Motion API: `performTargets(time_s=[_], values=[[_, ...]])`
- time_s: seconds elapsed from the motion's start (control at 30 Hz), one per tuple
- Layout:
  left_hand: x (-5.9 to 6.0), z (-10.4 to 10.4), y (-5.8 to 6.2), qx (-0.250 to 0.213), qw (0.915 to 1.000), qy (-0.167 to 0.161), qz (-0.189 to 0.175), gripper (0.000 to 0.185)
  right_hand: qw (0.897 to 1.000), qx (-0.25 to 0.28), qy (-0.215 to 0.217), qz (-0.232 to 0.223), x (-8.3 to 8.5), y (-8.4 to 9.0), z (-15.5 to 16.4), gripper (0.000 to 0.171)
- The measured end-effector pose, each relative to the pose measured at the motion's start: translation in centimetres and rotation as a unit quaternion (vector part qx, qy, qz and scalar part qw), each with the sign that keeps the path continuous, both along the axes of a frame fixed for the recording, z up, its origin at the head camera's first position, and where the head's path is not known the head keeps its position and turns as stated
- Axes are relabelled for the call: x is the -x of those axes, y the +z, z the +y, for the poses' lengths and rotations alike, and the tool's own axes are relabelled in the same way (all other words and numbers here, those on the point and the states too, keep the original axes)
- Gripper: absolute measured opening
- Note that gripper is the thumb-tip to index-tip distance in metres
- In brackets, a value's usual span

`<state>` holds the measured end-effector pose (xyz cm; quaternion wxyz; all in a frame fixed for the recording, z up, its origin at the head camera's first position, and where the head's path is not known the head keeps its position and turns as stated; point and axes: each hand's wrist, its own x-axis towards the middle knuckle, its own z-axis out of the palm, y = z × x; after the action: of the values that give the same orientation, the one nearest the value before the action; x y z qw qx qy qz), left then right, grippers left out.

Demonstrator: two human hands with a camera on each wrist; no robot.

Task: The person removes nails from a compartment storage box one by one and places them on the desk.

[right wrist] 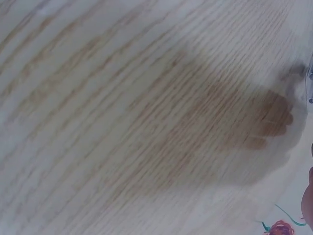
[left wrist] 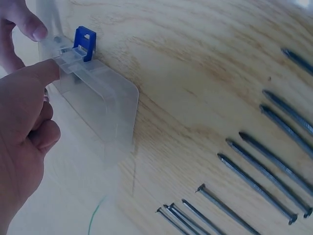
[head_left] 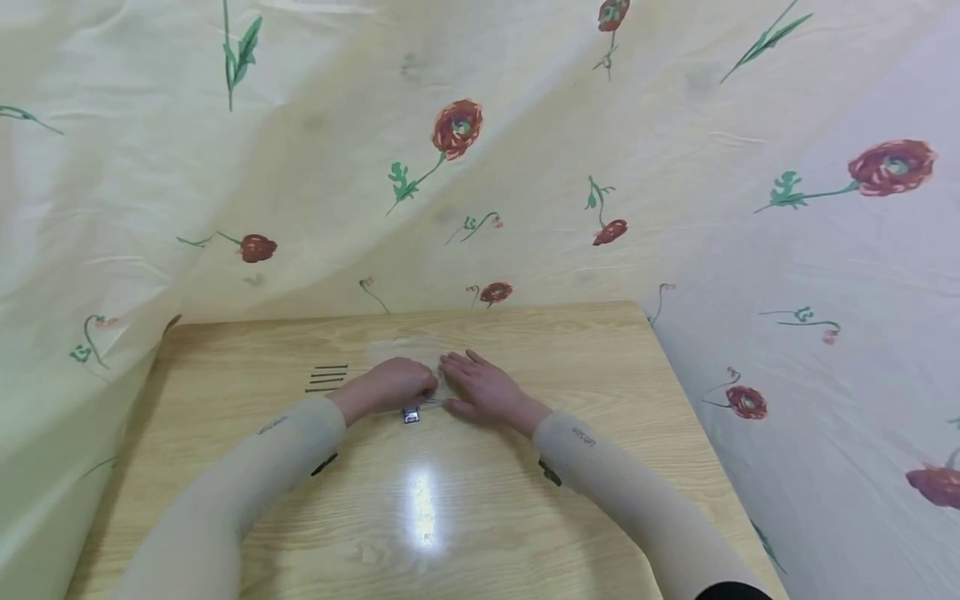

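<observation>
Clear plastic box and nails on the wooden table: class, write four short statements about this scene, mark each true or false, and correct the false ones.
1. The clear plastic box has a blue latch. True.
2. The nails are inside the box. False: they lie on the wooden table, beside the box.
3. The left hand touches the box by the latch. True.
4. The right hand is off the table. False: it rests at the box, fingers extended.

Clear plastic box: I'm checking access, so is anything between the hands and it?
Nothing visible. The left hand already touches the clear plastic box beside its blue latch; the nails lie off to one side.
</observation>
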<state>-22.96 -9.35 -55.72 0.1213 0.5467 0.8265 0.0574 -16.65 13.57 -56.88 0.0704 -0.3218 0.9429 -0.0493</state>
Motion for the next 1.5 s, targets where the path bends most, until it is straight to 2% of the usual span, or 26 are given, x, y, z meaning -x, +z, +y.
performTargets(time_s=[0.53, 0.8, 1.0, 1.13, 1.27, 1.4, 1.5], values=[[0.3, -0.3, -0.6, 0.010, 0.9999, -0.004, -0.013, 0.008, 0.999, -0.030, 0.025, 0.017, 0.8, 0.2, 0.0, 0.072], [-0.1, -0.9, -0.1, -0.030, 0.9967, 0.034, -0.067, 0.004, 0.999, -0.021, 0.028, 0.012, 0.8, 0.2, 0.1, 0.072], [0.0, -1.7, 0.9, -0.044, 0.9923, 0.070, -0.092, 0.007, 1.000, -0.013, 0.024, 0.009, 0.5, 0.1, 0.1, 0.073], [0.1, -3.4, 2.2, -0.056, 0.9901, 0.082, -0.099, 0.005, 1.000, -0.018, 0.015, 0.001, 0.4, 0.0, -0.2, 0.073], [-0.3, -6.1, 3.3, -0.046, 0.9904, 0.095, -0.089, 0.007, 1.000, -0.017, 0.011, -0.006, 0.3, 0.0, -0.5, 0.073], [-1.2, -8.9, 3.8, -0.049, 0.9884, 0.118, -0.081, 0.006, 1.000, -0.016, 0.008, -0.008, 0.2, 0.0, -0.5, 0.074], [-2.0, -10.8, 3.7, -0.069, 0.9863, 0.129, -0.077, 0.006, 1.000, -0.015, 0.004, -0.006, 0.2, -0.2, -0.4, 0.074]])
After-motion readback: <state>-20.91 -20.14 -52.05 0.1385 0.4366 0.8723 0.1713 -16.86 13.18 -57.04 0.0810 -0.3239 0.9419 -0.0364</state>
